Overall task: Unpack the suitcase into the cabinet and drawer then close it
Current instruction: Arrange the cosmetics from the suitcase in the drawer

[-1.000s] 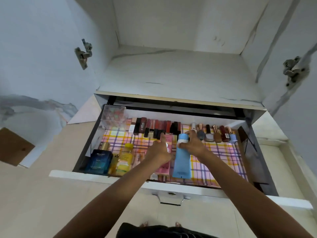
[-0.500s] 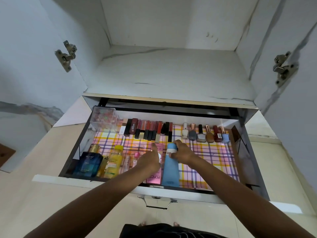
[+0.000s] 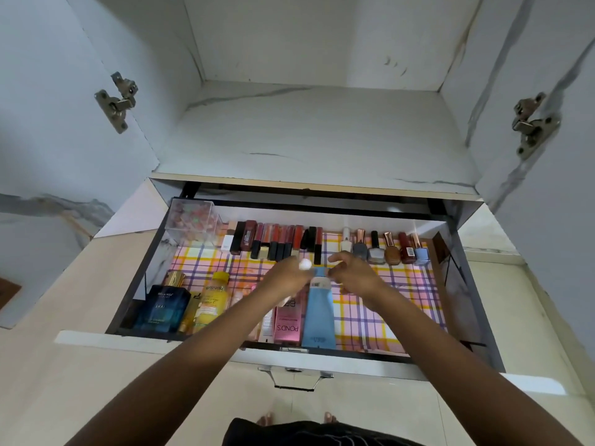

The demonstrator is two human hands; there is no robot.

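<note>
The open drawer point(image 3: 206, 344) has a plaid liner. A light blue tube point(image 3: 318, 317) lies in it near the front, cap pointing to the back, beside a pink Pond's tube point(image 3: 287, 320). My right hand point(image 3: 351, 276) hovers just right of the blue tube's cap with its fingers loosely curled and nothing in them. My left hand point(image 3: 285, 280) is over the pink tube and pinches a small white round-ended item point(image 3: 305, 264) at its fingertips. What that item is cannot be told. The cabinet shelf point(image 3: 309, 136) above the drawer is bare. No suitcase is in view.
Lipsticks point(image 3: 277, 241) and nail polish bottles point(image 3: 383, 249) line the drawer's back. A clear box point(image 3: 193, 220) sits back left. A blue perfume bottle point(image 3: 164, 307) and a yellow bottle point(image 3: 212, 299) stand front left. Both cabinet doors hang open, with hinges point(image 3: 117, 101) at the sides.
My right hand has let go of the blue tube's cap and lifted slightly. The tube now lies flat in the drawer. My left hand has stayed beside it.
</note>
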